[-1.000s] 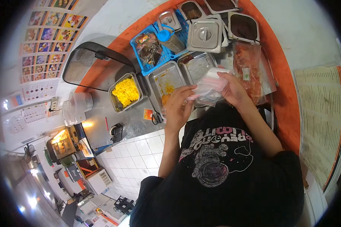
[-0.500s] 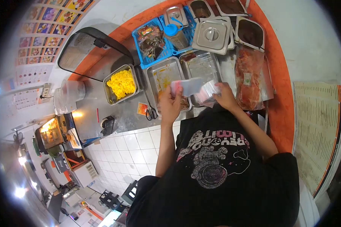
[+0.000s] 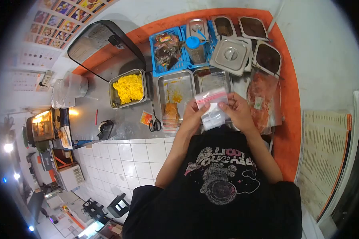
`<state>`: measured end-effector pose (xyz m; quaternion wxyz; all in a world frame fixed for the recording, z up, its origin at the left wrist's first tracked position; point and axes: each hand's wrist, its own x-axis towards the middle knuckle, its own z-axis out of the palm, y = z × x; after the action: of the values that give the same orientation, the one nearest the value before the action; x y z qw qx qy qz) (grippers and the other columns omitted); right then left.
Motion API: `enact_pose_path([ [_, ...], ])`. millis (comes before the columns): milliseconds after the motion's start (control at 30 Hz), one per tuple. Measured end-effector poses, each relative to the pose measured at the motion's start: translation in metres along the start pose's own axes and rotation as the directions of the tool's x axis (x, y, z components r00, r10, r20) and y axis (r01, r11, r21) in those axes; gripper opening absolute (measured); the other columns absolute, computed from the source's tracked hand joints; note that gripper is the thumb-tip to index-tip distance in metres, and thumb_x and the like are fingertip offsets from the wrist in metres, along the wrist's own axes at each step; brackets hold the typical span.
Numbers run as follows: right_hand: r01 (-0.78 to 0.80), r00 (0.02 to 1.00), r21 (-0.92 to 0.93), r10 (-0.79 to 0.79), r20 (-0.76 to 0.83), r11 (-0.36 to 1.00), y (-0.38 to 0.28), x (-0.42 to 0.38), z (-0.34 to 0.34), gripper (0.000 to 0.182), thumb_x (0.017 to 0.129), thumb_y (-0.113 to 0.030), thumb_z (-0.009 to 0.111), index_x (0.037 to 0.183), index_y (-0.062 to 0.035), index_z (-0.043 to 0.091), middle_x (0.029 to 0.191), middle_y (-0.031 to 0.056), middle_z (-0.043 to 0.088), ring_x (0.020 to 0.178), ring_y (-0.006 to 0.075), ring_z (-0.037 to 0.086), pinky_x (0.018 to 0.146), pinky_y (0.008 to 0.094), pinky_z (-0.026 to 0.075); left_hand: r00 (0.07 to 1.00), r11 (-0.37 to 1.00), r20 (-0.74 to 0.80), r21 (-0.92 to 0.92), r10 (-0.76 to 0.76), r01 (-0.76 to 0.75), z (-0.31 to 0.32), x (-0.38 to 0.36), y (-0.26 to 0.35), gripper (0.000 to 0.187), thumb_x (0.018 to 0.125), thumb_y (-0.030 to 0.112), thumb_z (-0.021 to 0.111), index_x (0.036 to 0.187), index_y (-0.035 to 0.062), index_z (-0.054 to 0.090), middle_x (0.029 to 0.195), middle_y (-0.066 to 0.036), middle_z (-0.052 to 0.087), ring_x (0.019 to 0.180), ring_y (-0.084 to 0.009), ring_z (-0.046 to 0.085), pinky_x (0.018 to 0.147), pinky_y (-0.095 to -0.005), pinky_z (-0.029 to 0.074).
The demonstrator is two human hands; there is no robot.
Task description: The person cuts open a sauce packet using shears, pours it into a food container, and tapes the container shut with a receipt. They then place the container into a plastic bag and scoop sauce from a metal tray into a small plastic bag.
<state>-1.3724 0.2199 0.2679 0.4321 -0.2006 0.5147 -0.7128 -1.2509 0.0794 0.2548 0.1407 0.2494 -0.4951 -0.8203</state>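
Between my two hands is a bundle of clear zip-lock bags [image 3: 211, 97] with a pink-red strip near the top edge and a white patch below it. My left hand [image 3: 192, 118] grips the bundle's left side, thumb on its face. On the opposite side my right hand [image 3: 238, 112] pinches it, thumb also in front. Just beyond the bundle lie two steel trays; the left tray [image 3: 162, 85] has orange stains and a stack of filled orange packets [image 3: 171, 114] at its near end. Partly hidden by the bags is the right tray [image 3: 217, 79], which looks wet inside.
A steel pan [image 3: 112, 99] of yellow shredded food stands left, near scissors [image 3: 154, 125], a small orange packet [image 3: 146, 118] and a tape dispenser [image 3: 105, 129]. Behind are blue baskets [image 3: 157, 71], a blue-capped bottle [image 3: 195, 53] and lidded steel containers [image 3: 229, 57]. Bagged reddish food [image 3: 261, 93] lies right.
Half a second ago my hands were apart, each with some bags. Now they are together on one bundle, held upright and closer to my body. The packet stack shows more fully.
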Motion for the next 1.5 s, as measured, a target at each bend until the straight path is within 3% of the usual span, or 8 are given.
enact_pose_path([
  [67, 0.019, 0.998, -0.025, -0.021, -0.055, 1.000, 0.006, 0.002, 0.000, 0.019, 0.096, -0.012, 0.062, 0.105, 0.0041, 0.059, 0.091, 0.0029, 0.067, 0.076, 0.0059, 0.059, 0.069, 0.0212, 0.046, 0.965, 0.958, -0.108, -0.189, -0.239, 0.217, 0.012, -0.002, -0.002, 0.039, 0.097, 0.022, 0.061, 0.130, 0.0029, 0.051, 0.119, -0.009, 0.063, 0.104, -0.0178, 0.064, 0.085, -0.0336, 0.054],
  [200, -0.071, 0.990, -0.363, 0.023, -0.137, 0.929, -0.001, -0.002, -0.007, 0.022, 0.098, -0.017, 0.060, 0.095, 0.0046, 0.062, 0.090, 0.0039, 0.067, 0.073, 0.0062, 0.057, 0.067, 0.0218, 0.044, 0.956, 0.872, -0.021, -0.416, -0.294, 0.259, 0.011, 0.002, -0.009, 0.038, 0.098, 0.024, 0.060, 0.128, 0.0024, 0.052, 0.120, -0.011, 0.063, 0.103, -0.0214, 0.066, 0.087, -0.0363, 0.056],
  [267, 0.118, 0.965, -0.607, -0.235, -0.116, 0.786, 0.007, -0.001, -0.009, 0.029, 0.099, -0.020, 0.058, 0.087, 0.0055, 0.064, 0.086, 0.0044, 0.065, 0.072, 0.0067, 0.055, 0.064, 0.0229, 0.043, 0.970, 0.899, -0.007, -0.379, -0.242, 0.221, 0.009, 0.004, -0.010, 0.037, 0.098, 0.024, 0.059, 0.128, 0.0029, 0.052, 0.119, -0.012, 0.064, 0.104, -0.0225, 0.066, 0.087, -0.0369, 0.057],
  [400, -0.016, 0.983, -0.600, -0.097, -0.156, 0.800, 0.018, -0.003, -0.014, 0.025, 0.098, -0.018, 0.058, 0.095, 0.0059, 0.063, 0.083, 0.0046, 0.063, 0.072, 0.0070, 0.055, 0.064, 0.0230, 0.043, 0.978, 0.917, -0.079, -0.369, -0.191, 0.149, 0.015, 0.005, -0.009, 0.035, 0.099, 0.022, 0.058, 0.128, 0.0028, 0.052, 0.118, -0.011, 0.064, 0.102, -0.0216, 0.067, 0.085, -0.0356, 0.057],
  [467, 0.068, 0.956, -0.362, -0.165, -0.243, 0.930, 0.006, -0.003, 0.002, 0.023, 0.099, -0.018, 0.057, 0.100, 0.0046, 0.061, 0.081, 0.0031, 0.061, 0.072, 0.0068, 0.055, 0.064, 0.0230, 0.044, 0.985, 0.961, -0.099, -0.252, -0.143, 0.115, 0.014, 0.008, -0.010, 0.037, 0.097, 0.019, 0.061, 0.130, 0.0025, 0.053, 0.119, -0.010, 0.064, 0.105, -0.0196, 0.065, 0.088, -0.0339, 0.055],
  [700, -0.024, 0.976, -0.420, -0.071, -0.208, 0.907, 0.012, -0.001, -0.013, 0.018, 0.100, -0.014, 0.055, 0.105, 0.0027, 0.060, 0.083, 0.0031, 0.064, 0.074, 0.0065, 0.056, 0.067, 0.0233, 0.047, 0.993, 0.996, -0.117, -0.085, -0.024, 0.014, 0.015, 0.010, -0.008, 0.045, 0.090, 0.011, 0.069, 0.133, 0.0030, 0.055, 0.123, -0.009, 0.063, 0.113, -0.0166, 0.058, 0.095, -0.0323, 0.048],
  [867, 0.041, 0.966, -0.126, -0.071, -0.247, 0.991, 0.014, 0.005, -0.009, 0.017, 0.099, -0.016, 0.056, 0.103, 0.0001, 0.061, 0.080, 0.0021, 0.065, 0.074, 0.0101, 0.063, 0.068, 0.0247, 0.052, 0.993, 0.997, -0.118, -0.081, -0.017, 0.008, 0.014, 0.012, -0.007, 0.045, 0.092, 0.011, 0.067, 0.134, 0.0043, 0.054, 0.123, -0.009, 0.062, 0.113, -0.0168, 0.058, 0.094, -0.0325, 0.049],
  [1500, 0.065, 0.977, -0.233, -0.110, -0.185, 0.970, 0.006, 0.009, -0.006, 0.008, 0.094, -0.007, 0.062, 0.098, -0.0001, 0.059, 0.085, 0.0049, 0.064, 0.073, 0.0102, 0.060, 0.067, 0.0238, 0.049, 0.982, 0.929, 0.014, -0.322, -0.189, 0.183, 0.006, 0.016, -0.015, 0.038, 0.101, 0.024, 0.055, 0.132, 0.0040, 0.049, 0.119, -0.008, 0.062, 0.105, -0.0176, 0.062, 0.086, -0.0338, 0.054],
])
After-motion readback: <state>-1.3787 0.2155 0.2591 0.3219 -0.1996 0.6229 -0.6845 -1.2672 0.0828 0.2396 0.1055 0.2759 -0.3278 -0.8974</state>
